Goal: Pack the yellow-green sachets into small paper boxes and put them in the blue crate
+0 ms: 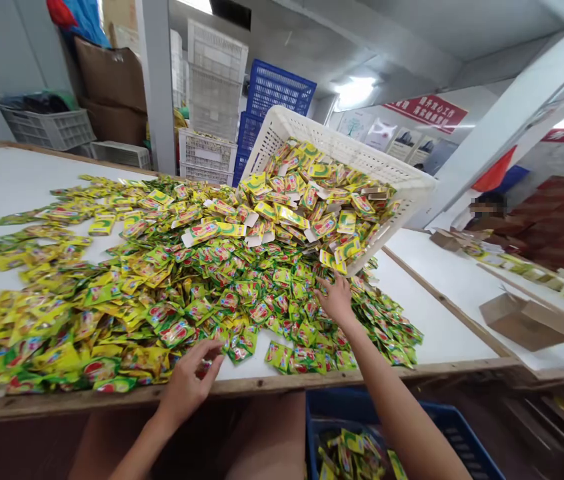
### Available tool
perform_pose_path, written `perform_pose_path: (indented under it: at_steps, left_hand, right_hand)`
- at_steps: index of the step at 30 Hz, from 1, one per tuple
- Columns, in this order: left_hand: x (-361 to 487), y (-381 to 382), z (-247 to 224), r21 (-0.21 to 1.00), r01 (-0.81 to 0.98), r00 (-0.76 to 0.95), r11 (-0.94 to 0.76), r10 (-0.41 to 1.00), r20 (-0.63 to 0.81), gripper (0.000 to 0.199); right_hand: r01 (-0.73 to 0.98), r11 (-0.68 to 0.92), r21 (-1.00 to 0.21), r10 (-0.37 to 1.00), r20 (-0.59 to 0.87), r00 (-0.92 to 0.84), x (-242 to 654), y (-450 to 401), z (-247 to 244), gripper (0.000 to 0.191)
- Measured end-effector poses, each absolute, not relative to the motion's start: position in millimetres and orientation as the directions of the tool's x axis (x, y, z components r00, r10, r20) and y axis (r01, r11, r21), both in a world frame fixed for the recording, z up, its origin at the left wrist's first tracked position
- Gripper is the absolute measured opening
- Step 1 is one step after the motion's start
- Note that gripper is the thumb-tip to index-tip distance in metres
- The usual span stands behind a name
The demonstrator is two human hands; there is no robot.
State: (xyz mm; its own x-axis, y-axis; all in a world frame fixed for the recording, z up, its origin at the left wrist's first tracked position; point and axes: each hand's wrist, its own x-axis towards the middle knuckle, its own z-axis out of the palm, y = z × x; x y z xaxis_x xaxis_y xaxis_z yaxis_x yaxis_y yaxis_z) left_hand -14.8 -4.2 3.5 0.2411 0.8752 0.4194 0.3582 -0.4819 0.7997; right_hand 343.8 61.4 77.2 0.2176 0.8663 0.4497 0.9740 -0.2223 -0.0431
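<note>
A wide heap of yellow and green packets (172, 293) covers the white table. Behind the heap, a tilted white basket (412, 187) holds small yellow boxes (307, 193), some of which spill out over the packets. At the near edge of the pile is my left hand (195, 380), fingers curled with thumb and fingertips close together beside some packets; what lies between them is hard to make out. My right hand (336, 299) reaches to the pile just below the basket's lower corner, fingers spread, touching the packets and holding none.
Below the table edge stands a blue crate (442, 420) with packets. An open cardboard box (529, 320) is on the right-hand table, with a person (487, 210) beyond it. White crates (212, 80) and blue crates (279, 87) are stacked behind.
</note>
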Motion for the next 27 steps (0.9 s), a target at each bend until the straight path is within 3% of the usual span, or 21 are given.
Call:
perform_pose_path:
  at_steps: [5,8,10,12,15,17,20,24,27]
  left_hand:
    - [-18.4,-7.8,6.7,0.806,0.36,0.206,-0.471,0.882,0.424,0.02]
    - [-17.3,-8.4,7.6,0.819,0.344,0.189,-0.46,0.888,0.419,0.021]
    - [-16.1,-8.7,8.0,0.831,0.328,0.185,-0.449,0.893,0.41,0.025]
    - [-15.4,-9.3,9.1,0.841,0.312,0.201,-0.441,0.896,0.395,0.032]
    - [-15.9,-9.9,12.4,0.848,0.295,0.235,-0.44,0.894,0.382,0.053]
    - [-17.1,-9.7,14.2,0.853,0.268,0.255,-0.447,0.887,0.385,0.059]
    - [-18.6,-8.7,12.4,0.858,0.188,0.272,-0.479,0.864,0.423,0.038]
    - [-18.2,-8.9,2.8,0.906,0.141,0.027,-0.4,0.916,0.4,0.026]
    - [-17.0,-11.1,-2.7,0.915,0.166,-0.09,-0.368,0.918,0.386,0.025]
  right_hand:
    - [0.94,-0.32,-0.117,0.854,0.394,0.339,337.5,118.7,87.0,0.046]
    - [0.949,-0.271,-0.161,0.825,0.47,0.315,332.7,113.1,99.0,0.042]
    - [0.969,-0.093,-0.227,0.783,0.585,0.212,314.0,93.0,106.7,0.038]
    - [0.925,0.19,-0.33,0.774,0.63,0.065,280.4,62.9,111.4,0.032]
    - [0.666,0.48,-0.571,0.851,0.489,-0.194,214.5,13.0,111.8,0.024]
    - [0.487,0.508,-0.71,0.859,0.381,-0.341,174.5,-12.5,109.9,0.022]
    - [0.315,0.428,-0.847,0.844,0.25,-0.475,138.1,-24.7,107.0,0.021]
    - [0.25,0.416,-0.874,0.869,0.302,-0.392,124.3,6.0,97.3,0.019]
    - [0.376,0.48,-0.793,0.873,0.389,-0.294,114.9,41.5,78.6,0.013]
